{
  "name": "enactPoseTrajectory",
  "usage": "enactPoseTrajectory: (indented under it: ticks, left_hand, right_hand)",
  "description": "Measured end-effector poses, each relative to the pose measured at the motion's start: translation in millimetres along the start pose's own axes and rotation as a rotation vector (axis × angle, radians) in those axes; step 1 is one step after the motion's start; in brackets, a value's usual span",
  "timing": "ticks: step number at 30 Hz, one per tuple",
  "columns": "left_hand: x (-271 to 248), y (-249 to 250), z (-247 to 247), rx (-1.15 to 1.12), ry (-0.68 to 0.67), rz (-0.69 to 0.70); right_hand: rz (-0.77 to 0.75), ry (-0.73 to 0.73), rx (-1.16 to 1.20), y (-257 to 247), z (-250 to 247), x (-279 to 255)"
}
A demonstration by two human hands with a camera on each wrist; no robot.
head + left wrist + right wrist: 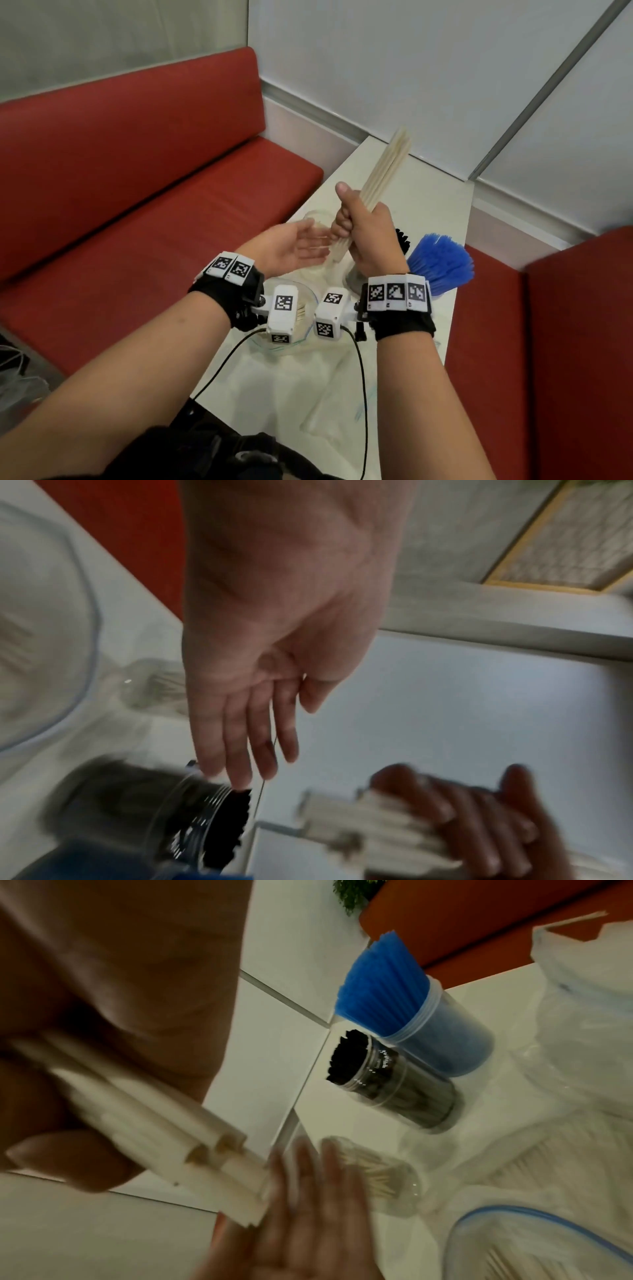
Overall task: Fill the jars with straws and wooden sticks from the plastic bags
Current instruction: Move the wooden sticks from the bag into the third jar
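My right hand (359, 226) grips a bundle of pale straws (387, 164) upright above the white table (442, 202); the bundle's lower ends (219, 1172) stick out below the fist. My left hand (291, 245) is open with flat fingers, its palm turned toward those lower ends and next to them. A jar of blue straws (440, 262) and a jar of black straws (387, 1080) stand behind the right hand. A clear jar of thin wooden sticks (373, 1172) lies beyond the left fingers. An open plastic bag (534, 1240) with a blue rim holds more sticks.
Crumpled clear plastic bags (329, 387) cover the near part of the table. A red bench (137, 192) runs along the left and another red seat (555, 342) on the right. White wall panels stand behind the table. Black cables (359, 377) hang from the wrist cameras.
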State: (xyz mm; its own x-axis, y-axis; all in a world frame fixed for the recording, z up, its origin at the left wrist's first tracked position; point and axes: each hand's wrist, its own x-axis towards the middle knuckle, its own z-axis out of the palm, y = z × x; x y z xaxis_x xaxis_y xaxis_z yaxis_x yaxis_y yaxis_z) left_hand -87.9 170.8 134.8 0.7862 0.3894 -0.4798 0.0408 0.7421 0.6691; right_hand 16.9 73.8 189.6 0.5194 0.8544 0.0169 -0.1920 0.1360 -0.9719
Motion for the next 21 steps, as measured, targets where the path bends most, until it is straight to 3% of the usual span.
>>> enactPoseTrajectory:
  ticks: [3,7,12,17,21]
  left_hand:
    - [-1,-20,10,-0.15,-0.21,-0.171]
    - [-6,-23,29,-0.251,-0.32,-0.204]
    - [-6,-20,43,-0.266,-0.324,-0.196]
    - [1,-25,40,-0.283,-0.209,-0.321]
    - [8,-28,35,-0.182,-0.126,-0.289]
  right_hand:
    - [-0.028,-0.029,0.005,-17,4,-6]
    - [-0.05,-0.002,-0.108,-18,2,-16]
    - [-0.076,0.025,-0.152,-19,-4,-21]
    - [-0.145,0.031,-0.17,-30,-7,-18]
    - [-0.171,0.047,-0.196,-31,-4,-20]
